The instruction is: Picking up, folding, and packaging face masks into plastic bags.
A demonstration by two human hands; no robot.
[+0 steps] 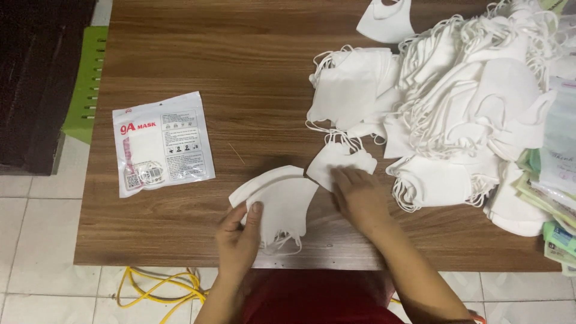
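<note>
My left hand [239,239] grips a folded white face mask [281,201] by its lower left edge, near the table's front edge; its ear loops hang below. My right hand [359,198] lies flat with fingertips pressing on a second white mask [337,162] just right of the first. The two masks touch at a corner. A sealed clear mask packet [162,143] with white and red print lies flat to the left, apart from both hands.
A big heap of loose white masks [456,102] covers the right of the wooden table [240,66]. Stacked packets [555,180] sit at the far right edge. A single mask [387,21] lies at the back. A yellow cable [159,287] and a green stool [87,84] are on the tiled floor.
</note>
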